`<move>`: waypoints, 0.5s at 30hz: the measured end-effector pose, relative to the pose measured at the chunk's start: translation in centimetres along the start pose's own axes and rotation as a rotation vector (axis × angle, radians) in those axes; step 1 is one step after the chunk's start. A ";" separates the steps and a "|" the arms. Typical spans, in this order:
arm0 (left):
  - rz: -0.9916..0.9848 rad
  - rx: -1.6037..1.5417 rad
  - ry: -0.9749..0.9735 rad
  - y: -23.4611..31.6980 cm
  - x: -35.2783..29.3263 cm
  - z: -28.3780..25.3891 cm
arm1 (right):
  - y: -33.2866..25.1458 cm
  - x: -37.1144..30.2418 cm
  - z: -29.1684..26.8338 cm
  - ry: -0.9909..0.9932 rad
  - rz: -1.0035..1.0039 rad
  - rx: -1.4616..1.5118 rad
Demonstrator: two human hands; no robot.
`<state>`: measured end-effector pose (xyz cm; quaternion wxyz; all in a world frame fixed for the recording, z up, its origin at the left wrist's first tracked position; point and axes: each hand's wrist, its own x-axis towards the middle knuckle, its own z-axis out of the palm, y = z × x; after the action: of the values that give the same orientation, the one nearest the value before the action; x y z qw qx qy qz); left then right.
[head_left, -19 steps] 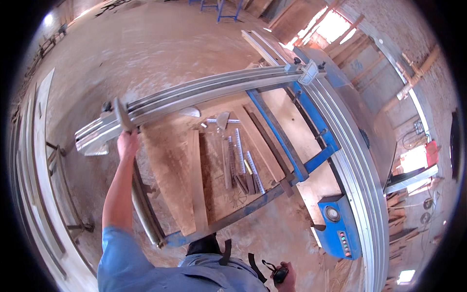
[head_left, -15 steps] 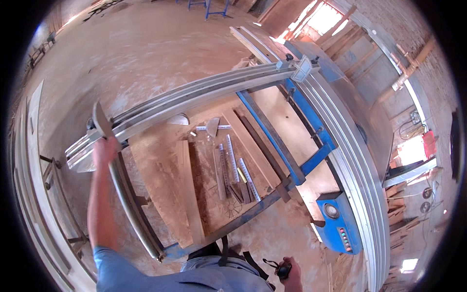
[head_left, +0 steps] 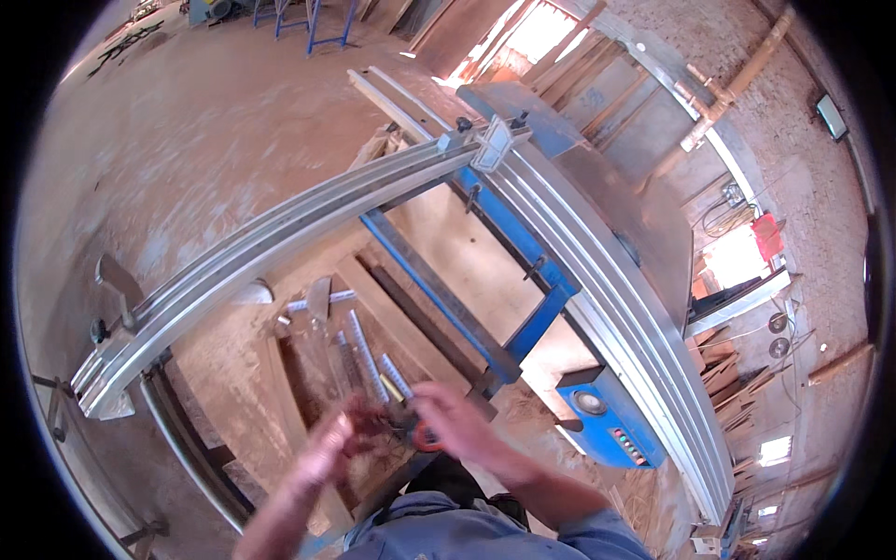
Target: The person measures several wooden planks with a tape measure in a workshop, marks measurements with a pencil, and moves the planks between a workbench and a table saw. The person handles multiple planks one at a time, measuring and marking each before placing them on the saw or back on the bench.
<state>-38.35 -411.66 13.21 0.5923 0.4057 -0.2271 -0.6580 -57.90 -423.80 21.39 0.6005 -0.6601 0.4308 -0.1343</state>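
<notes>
My two hands are close together in front of my body, above the near edge of the saw's outrigger table. My right hand (head_left: 459, 425) is closed on a small black-and-orange round object (head_left: 427, 437), whose kind is blurred. My left hand (head_left: 338, 437) is just beside it, fingers bent toward the object; motion smears them, so whether they grip anything cannot be made out. Beyond the hands lie white measuring strips (head_left: 366, 353), a small yellowish stick (head_left: 392, 389) and wooden strips (head_left: 397, 308). A wooden board (head_left: 285, 383) lies to their left.
A long aluminium fence (head_left: 280, 229) crosses the far side, with a flip stop (head_left: 117, 285) at its left end. To the right run the blue frame (head_left: 537, 322), a sliding aluminium rail (head_left: 597, 271) and a blue control box (head_left: 607, 420) with buttons.
My left hand has left the stop at the fence's left end and come in before my body. My right hand has risen with the small object to meet it. The view has shifted right.
</notes>
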 end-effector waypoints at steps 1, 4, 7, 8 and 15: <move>-0.081 -0.358 -0.050 -3.0 1.1 0.9 | -1.6 1.3 1.1 -0.048 -0.223 -0.165; -0.044 -0.708 -0.012 0.5 2.3 4.4 | -3.4 4.5 0.2 -0.263 -0.496 -0.202; 0.058 -0.664 0.202 -2.5 2.2 2.8 | -3.8 12.1 -8.6 -0.225 -0.359 -0.306; 0.101 -0.530 0.340 -2.8 1.4 3.2 | -2.0 17.4 -13.2 -0.083 -0.427 -0.428; 0.182 -0.433 0.643 -4.2 -2.6 8.9 | 6.4 42.9 -38.8 0.721 -0.126 -0.301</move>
<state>-48.10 -409.97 15.66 0.7609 0.4350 0.0788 -0.4751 -61.98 -480.82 10.44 0.2980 -0.6763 0.5875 -0.3294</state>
